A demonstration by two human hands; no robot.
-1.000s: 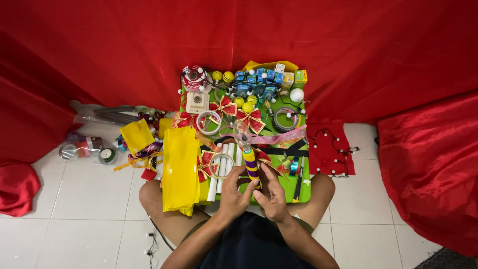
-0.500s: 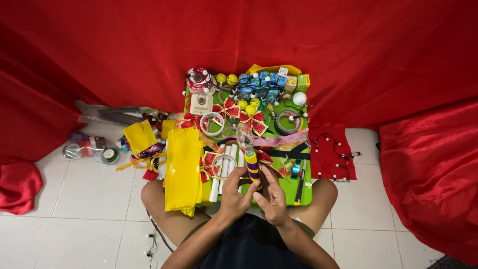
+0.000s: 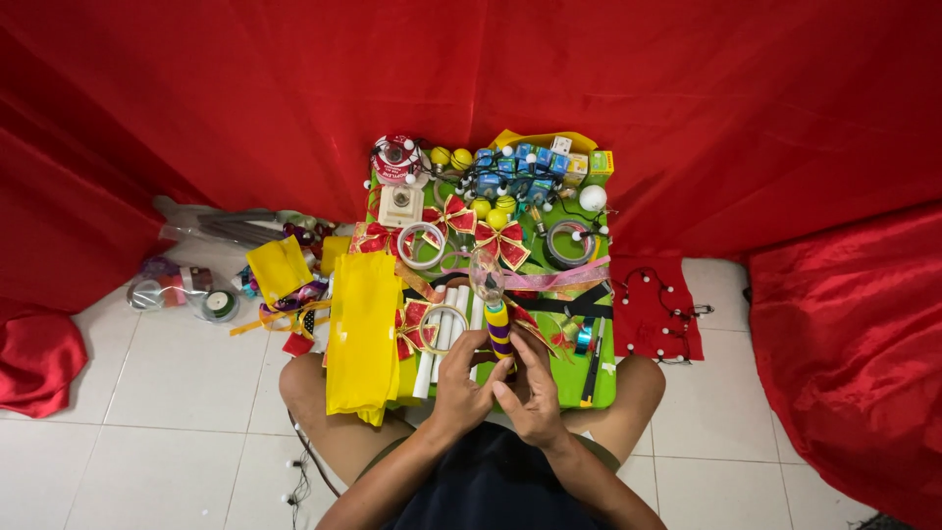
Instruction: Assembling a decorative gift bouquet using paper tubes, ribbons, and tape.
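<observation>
Both hands meet over the near edge of a green board (image 3: pixel 574 378) that rests across my knees. My left hand (image 3: pixel 461 378) and my right hand (image 3: pixel 530 393) grip the lower end of a stick wrapped in purple and yellow bands (image 3: pixel 497 329), which points away from me. A clear glass bulb (image 3: pixel 485 275) sits on the stick's far end. Just left of the hands lie a tape ring (image 3: pixel 442 327) and white tubes (image 3: pixel 428 368).
Yellow film (image 3: pixel 361 334) hangs off the board's left side. Red-and-gold bows (image 3: pixel 502 242), tape rolls (image 3: pixel 566 242), yellow balls (image 3: pixel 461 157) and small boxes (image 3: pixel 520 162) crowd the far half. Ribbons and tape (image 3: pixel 211 304) lie on white tiles at left. Red cloth (image 3: pixel 844 353) surrounds everything.
The hands have closed a little tighter around the stick's lower end. The view has shifted slightly; the stick stays where it was.
</observation>
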